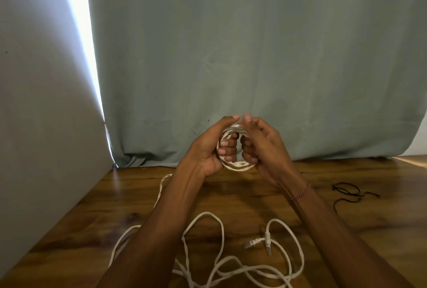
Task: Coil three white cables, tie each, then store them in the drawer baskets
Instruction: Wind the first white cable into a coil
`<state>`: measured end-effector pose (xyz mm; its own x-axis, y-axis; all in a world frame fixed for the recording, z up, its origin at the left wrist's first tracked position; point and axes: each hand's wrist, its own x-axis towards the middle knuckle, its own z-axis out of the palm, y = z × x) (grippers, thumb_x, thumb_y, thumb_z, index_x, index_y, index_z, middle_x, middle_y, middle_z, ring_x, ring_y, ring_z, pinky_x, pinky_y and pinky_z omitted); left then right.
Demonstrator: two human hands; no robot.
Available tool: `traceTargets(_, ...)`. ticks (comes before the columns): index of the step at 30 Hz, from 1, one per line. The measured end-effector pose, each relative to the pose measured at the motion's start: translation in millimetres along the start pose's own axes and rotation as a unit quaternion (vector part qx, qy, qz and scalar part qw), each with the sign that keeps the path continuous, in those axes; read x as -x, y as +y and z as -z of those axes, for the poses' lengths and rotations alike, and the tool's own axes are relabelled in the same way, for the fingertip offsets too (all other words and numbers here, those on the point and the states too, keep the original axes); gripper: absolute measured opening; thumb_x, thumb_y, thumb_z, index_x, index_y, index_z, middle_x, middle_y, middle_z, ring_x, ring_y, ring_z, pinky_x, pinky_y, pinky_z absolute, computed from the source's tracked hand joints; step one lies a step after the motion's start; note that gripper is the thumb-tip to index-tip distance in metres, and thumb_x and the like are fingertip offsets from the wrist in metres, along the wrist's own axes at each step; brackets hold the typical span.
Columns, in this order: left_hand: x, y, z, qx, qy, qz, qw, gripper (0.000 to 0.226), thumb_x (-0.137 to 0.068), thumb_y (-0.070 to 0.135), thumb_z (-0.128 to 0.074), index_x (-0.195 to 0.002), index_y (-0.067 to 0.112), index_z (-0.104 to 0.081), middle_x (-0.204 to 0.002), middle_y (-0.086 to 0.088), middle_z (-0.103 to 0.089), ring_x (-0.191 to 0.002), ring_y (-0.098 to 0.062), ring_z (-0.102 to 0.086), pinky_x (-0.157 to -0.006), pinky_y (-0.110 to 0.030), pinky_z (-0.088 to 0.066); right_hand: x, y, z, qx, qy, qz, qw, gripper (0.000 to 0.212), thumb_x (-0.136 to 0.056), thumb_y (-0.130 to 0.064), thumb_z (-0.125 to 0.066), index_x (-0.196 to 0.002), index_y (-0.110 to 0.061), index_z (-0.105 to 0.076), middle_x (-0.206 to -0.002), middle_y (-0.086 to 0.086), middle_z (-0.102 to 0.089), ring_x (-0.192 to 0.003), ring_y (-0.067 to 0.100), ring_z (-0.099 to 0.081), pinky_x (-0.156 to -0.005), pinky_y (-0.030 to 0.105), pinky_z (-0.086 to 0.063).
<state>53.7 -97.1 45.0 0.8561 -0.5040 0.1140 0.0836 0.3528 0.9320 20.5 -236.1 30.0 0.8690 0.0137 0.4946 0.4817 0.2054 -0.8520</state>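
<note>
You hold the first coil (235, 146) above the desk (323, 213), left hand (208, 149) and right hand (261, 146) curled round it, untied, while loose cables (231, 253) wait below and ties (346, 191) lie nearby.

A pale grey-green curtain (254, 56) hangs across the back of the scene, creased, its lower edge bunching on the worktop (346, 230) at the left. A plain grey wall (41, 102) stands on the left. Between wall and curtain a narrow strip of bright daylight (85, 33) runs down at a slant. The worktop is dark, glossy, knotted wood showing soft reflections, with a sunlit patch at its far right edge.
</note>
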Motion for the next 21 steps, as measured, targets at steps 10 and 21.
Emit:
traceTargets(10,3,0,-1,-0.054,0.033,-0.046,0.997,0.036,-0.097,0.037,-0.062,-0.072,0.011,-0.056,-0.046,0.006,-0.037,-0.036,-0.006,-0.035,-0.041,-0.022,-0.037,1,2,5,0.025,-0.011,0.034,0.999,0.028,-0.106,-0.025,-0.049,-0.115,-0.015,-0.074,-0.066,-0.001,-0.039,-0.054,0.009,-0.033,-0.048,0.024,-0.035)
traceTargets(21,-1,-15,-19,-0.125,0.134,-0.139,0.973,0.042,-0.102,0.044,-0.054,-0.072,0.014,-0.053,-0.056,0.002,-0.034,-0.048,-0.011,-0.033,-0.047,-0.024,-0.034,-6,8,-6,0.140,0.109,0.094,0.980,0.032,-0.107,-0.032,-0.046,-0.096,-0.022,-0.075,-0.056,-0.012,-0.052,-0.052,0.007,-0.047,-0.047,0.023,-0.039)
